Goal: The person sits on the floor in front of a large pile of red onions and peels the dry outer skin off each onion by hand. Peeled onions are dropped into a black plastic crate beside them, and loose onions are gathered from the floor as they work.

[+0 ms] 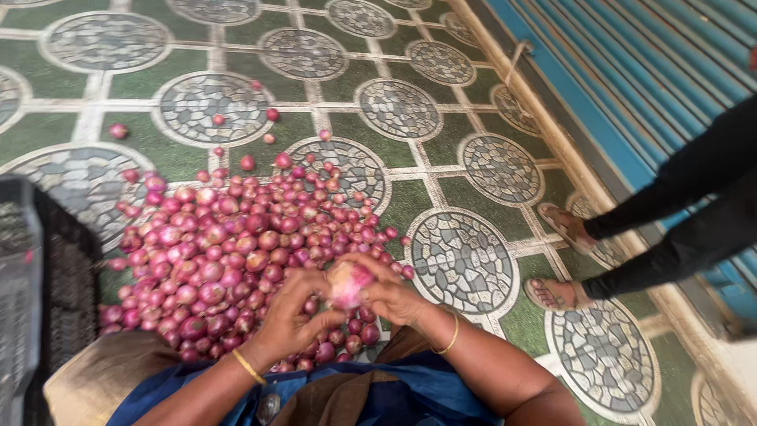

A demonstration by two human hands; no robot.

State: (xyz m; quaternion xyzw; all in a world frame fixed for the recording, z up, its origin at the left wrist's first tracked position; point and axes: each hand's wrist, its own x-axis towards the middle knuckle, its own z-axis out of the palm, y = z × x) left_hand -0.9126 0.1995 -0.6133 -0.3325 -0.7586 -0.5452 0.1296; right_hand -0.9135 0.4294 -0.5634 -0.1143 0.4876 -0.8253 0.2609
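Both hands meet over one pale pink, round onion (348, 282), held in the air just above the near edge of the pile. Left hand (293, 315): fingers (303, 278) curled up around the onion's left side, tips touching its skin. Right hand (392, 296): fingers (364, 261) bent over the top and right of the same onion, pinching it against the left hand. A thin gold bangle sits on each wrist.

Directly beyond and to the left of the fingers: a large heap of small red-purple onions (229, 252) lying loose on the floor, not in any container. A few strays have rolled well apart from the heap, farther out from the fingers.

Far left of the left hand, at the frame edge: a dark plastic crate with mesh walls (43, 292). The view of it is blurred and cut off; what is inside, if anything, cannot be told.

Floor: green tiles with grey cobble-pattern circles (461, 260) edged in cream.

Right of the right hand, well apart: another person's two sandalled feet (561, 260) and dark trouser legs, standing beside a blue corrugated metal shutter (646, 87).
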